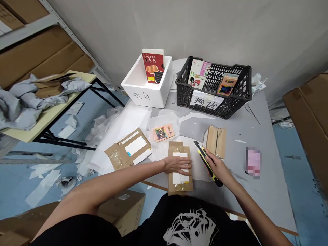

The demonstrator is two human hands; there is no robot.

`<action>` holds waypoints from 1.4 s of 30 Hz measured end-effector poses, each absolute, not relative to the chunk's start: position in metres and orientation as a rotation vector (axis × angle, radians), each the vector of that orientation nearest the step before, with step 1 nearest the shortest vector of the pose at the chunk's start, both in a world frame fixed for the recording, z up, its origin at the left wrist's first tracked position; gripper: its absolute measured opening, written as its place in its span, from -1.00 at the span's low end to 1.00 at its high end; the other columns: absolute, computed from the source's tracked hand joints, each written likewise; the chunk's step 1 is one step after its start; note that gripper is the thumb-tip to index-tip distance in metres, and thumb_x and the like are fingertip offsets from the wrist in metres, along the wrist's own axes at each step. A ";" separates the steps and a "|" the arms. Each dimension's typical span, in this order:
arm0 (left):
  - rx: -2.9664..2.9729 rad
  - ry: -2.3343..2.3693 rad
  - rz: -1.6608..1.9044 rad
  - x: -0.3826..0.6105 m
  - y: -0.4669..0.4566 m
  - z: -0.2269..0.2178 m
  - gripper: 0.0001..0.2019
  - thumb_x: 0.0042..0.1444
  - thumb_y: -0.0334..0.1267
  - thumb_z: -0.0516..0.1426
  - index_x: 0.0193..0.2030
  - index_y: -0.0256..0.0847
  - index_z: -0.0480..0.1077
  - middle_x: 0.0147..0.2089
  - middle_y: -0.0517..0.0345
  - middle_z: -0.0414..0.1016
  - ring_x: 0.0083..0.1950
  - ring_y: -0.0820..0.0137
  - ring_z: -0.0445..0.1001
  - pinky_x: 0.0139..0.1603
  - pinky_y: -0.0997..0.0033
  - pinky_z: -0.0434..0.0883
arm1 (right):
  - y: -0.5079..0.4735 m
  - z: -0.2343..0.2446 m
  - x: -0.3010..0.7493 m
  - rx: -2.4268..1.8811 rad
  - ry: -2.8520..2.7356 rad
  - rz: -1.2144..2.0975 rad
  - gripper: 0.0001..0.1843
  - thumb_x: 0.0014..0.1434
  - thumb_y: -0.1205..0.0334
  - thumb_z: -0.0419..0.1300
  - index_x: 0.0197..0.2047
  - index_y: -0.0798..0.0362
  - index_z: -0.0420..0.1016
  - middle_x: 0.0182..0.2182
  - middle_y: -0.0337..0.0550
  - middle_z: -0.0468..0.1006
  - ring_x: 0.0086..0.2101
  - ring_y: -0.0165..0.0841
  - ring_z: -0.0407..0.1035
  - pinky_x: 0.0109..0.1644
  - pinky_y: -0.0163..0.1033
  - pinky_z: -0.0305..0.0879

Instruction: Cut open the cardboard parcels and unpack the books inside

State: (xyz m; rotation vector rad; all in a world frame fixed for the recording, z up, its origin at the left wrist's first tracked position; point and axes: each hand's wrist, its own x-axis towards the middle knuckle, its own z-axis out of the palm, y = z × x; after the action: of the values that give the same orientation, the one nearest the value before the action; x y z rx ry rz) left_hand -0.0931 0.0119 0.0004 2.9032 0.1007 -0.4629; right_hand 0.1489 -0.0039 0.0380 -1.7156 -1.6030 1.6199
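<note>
Head view: nearest, the left hand (178, 165) lies open and flat on a kraft mailer (180, 186), close to the front edge of the gray table (266, 201). The right hand (215, 165) is clenched around a yellow box cutter (215, 180), just beside that mailer. A torn cardboard packet (216, 140) sits ahead of the cutter. To the left lie a second mailer (127, 148) and a small book (164, 132). Toward the right edge is a blurred pink object (253, 162). Farther on, a black plastic crate (212, 102) and a white foam box (146, 85) hold books.

And here's the outfit: a black T-shirt (146, 222) with a big, jagged white print (191, 229) splashed across the chest, and bare arms (102, 184) on show.
</note>
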 end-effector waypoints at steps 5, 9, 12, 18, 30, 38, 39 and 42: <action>2.782 0.343 -0.291 -0.103 0.019 0.022 0.01 -0.30 -0.08 0.27 0.36 -0.16 0.00 0.16 -0.23 0.25 0.19 -0.10 0.18 0.20 -0.09 0.09 | -0.001 0.059 0.158 -1.679 -1.499 1.591 -0.36 0.25 -0.05 -0.09 0.36 -0.05 0.04 -0.49 -0.31 0.39 -0.67 -0.46 0.29 -0.60 -0.30 0.31; 2.592 0.953 -0.036 -0.133 0.018 0.042 0.00 -0.20 0.22 0.17 0.38 -0.11 -0.05 0.24 -0.24 0.14 0.20 -0.12 0.11 0.17 -0.13 0.08 | -0.002 0.092 0.161 -1.649 -1.548 1.575 -0.35 0.26 -0.06 -0.09 0.37 -0.06 0.01 -0.45 -0.27 0.42 -0.65 -0.45 0.30 -0.55 -0.30 0.33; 2.412 1.383 0.112 -0.153 0.012 0.041 0.04 -0.20 0.28 0.15 0.40 -0.06 -0.12 0.29 -0.18 0.05 0.25 -0.11 0.04 0.20 -0.14 0.04 | -0.002 0.108 0.153 -1.599 -1.668 1.589 -0.36 0.28 -0.02 -0.10 0.38 -0.09 -0.03 -0.42 -0.26 0.44 -0.63 -0.46 0.30 -0.50 -0.29 0.33; 2.175 1.795 0.355 -0.162 -0.013 0.014 -0.01 -0.16 0.20 0.18 0.39 -0.07 -0.08 0.25 -0.17 0.01 0.26 -0.11 0.02 0.19 -0.18 0.05 | 0.011 0.105 0.112 -1.594 -2.065 1.448 -0.43 0.30 0.10 -0.16 0.36 -0.06 0.07 -0.66 -0.36 0.34 -0.64 -0.41 0.29 -0.45 -0.31 0.25; 2.067 1.885 0.471 -0.163 -0.033 0.008 -0.02 -0.16 0.18 0.20 0.38 -0.13 -0.05 0.28 -0.19 -0.08 0.27 -0.11 0.04 0.19 -0.14 0.14 | 0.033 0.119 0.084 -1.520 -2.304 1.392 -0.46 0.31 0.13 -0.19 0.34 -0.13 0.10 -0.63 -0.38 0.35 -0.69 -0.50 0.25 -0.51 -0.37 0.14; 2.045 1.895 0.494 -0.164 -0.036 0.005 -0.02 -0.17 0.17 0.21 0.38 -0.08 -0.05 0.28 -0.16 -0.06 0.26 -0.09 0.05 0.18 -0.14 0.14 | 0.038 0.117 0.083 -1.508 -2.321 1.441 -0.47 0.31 0.12 -0.18 0.32 -0.10 0.14 -0.71 -0.41 0.30 -0.69 -0.46 0.27 -0.52 -0.37 0.17; 2.042 1.897 0.497 -0.164 -0.036 0.004 -0.02 -0.18 0.16 0.21 0.38 -0.06 -0.05 0.28 -0.15 -0.06 0.26 -0.09 0.05 0.18 -0.14 0.14 | 0.039 0.116 0.084 -1.500 -2.320 1.449 -0.47 0.31 0.13 -0.18 0.32 -0.08 0.15 -0.70 -0.40 0.31 -0.69 -0.46 0.27 -0.52 -0.37 0.17; 2.040 1.902 0.509 -0.164 -0.037 0.001 -0.02 -0.19 0.15 0.22 0.37 -0.05 -0.03 0.28 -0.13 -0.07 0.26 -0.09 0.04 0.18 -0.15 0.14 | 0.043 0.111 0.086 -1.455 -2.328 1.491 -0.48 0.30 0.15 -0.17 0.29 -0.07 0.20 -0.62 -0.37 0.37 -0.70 -0.49 0.27 -0.54 -0.38 0.17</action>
State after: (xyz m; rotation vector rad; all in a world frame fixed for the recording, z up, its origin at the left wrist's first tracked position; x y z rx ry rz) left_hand -0.1644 -0.0372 0.0005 2.0405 1.9021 0.5091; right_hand 0.0858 0.0430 0.1113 -1.4549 -2.3282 1.4913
